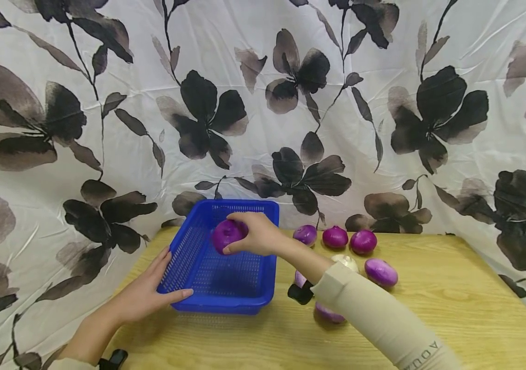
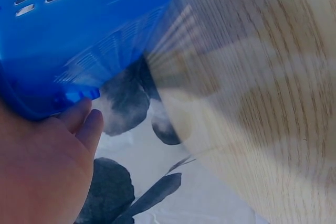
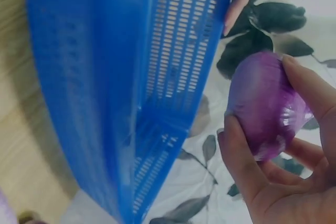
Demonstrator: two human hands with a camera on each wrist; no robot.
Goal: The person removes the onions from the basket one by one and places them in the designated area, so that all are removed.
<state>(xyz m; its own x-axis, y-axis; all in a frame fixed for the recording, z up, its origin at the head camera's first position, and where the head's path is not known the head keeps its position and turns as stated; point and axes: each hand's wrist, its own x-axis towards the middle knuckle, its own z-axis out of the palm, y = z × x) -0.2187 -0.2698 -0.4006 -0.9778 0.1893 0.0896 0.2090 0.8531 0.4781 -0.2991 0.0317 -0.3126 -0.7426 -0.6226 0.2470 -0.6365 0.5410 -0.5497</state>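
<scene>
In the head view my right hand [image 1: 259, 234] holds a purple onion [image 1: 226, 237] over the blue plastic basket [image 1: 220, 303]. Thumb and fingers wrap the onion's sides, as the right wrist view shows of the same onion [image 3: 265, 106]. The basket has slotted walls, and its visible floor holds nothing. At its near left corner rests my left hand [image 1: 140, 290], fingers lying straight along the outer left side and thumb stretched over the front rim. In the left wrist view, the left fingertips [image 2: 90, 124] touch under the basket's rim.
Right of the basket, several purple onions lie on the wooden table [image 1: 452, 288], among them a far one [image 1: 335, 237] and a right one [image 1: 380, 272]. A pale onion [image 1: 346, 261] is among them, partly behind my right forearm. A flower-patterned cloth [image 1: 364, 144] hangs behind the table.
</scene>
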